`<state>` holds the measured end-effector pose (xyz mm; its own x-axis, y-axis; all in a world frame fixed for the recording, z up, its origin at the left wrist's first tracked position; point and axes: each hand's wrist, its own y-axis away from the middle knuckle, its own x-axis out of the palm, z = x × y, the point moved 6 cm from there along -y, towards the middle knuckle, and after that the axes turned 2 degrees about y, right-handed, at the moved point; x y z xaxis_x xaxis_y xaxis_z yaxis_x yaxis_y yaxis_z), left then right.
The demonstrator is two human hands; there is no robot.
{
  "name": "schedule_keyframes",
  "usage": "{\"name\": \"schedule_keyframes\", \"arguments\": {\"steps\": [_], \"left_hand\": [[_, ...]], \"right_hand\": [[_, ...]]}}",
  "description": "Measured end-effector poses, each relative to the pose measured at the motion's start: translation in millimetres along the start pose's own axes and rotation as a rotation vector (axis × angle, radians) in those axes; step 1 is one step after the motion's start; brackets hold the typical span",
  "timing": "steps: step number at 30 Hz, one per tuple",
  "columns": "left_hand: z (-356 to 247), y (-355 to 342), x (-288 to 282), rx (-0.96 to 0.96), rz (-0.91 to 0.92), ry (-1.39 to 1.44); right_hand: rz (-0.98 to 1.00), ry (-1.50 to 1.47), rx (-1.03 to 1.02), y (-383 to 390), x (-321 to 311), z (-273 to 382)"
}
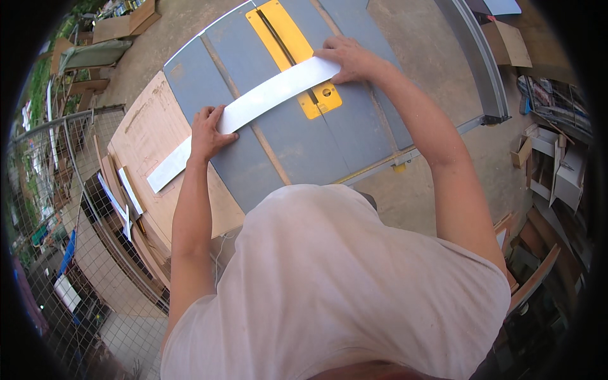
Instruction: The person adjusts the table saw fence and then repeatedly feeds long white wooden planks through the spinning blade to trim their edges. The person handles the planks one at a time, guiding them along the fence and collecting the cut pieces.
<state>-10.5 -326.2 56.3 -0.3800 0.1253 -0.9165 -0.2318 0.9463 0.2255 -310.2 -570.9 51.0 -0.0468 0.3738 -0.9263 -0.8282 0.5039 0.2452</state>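
A long white strip of board (269,96) lies slantwise across the grey table saw top (304,152). My left hand (210,134) grips it left of its middle, thumb on one edge and fingers over the other. At its right end, my right hand (350,60) holds the strip between thumb and fingers. Under the strip runs the saw's yellow insert plate (272,28), with a dark slot along it. The strip hides part of this slot, and I cannot make out a blade.
A light wooden panel (145,120) adjoins the saw top on the left, under the strip's left end. The grey fence rail (472,57) stands off to the right. Offcuts (130,190) lean by a wire mesh fence (95,209) at left. Wooden pieces (538,266) are stacked at right.
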Motion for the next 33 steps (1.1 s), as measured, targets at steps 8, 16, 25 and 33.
{"name": "schedule_keyframes", "arguments": {"steps": [8,16,25,33], "left_hand": [[1,-2,-1,-0.014,0.008,0.002],[1,-4,-3,-0.018,0.010,0.000],[3,-8,-4,-0.016,0.009,-0.007],[2,-11,-7,-0.034,0.026,0.013]], "right_hand": [[-0.009,-0.007,0.010,-3,1,-1],[-0.012,-0.009,-0.004,-4,-4,0],[-0.001,-0.010,0.006,-7,-4,-2],[-0.010,-0.013,0.019,-12,0,-5]]}}
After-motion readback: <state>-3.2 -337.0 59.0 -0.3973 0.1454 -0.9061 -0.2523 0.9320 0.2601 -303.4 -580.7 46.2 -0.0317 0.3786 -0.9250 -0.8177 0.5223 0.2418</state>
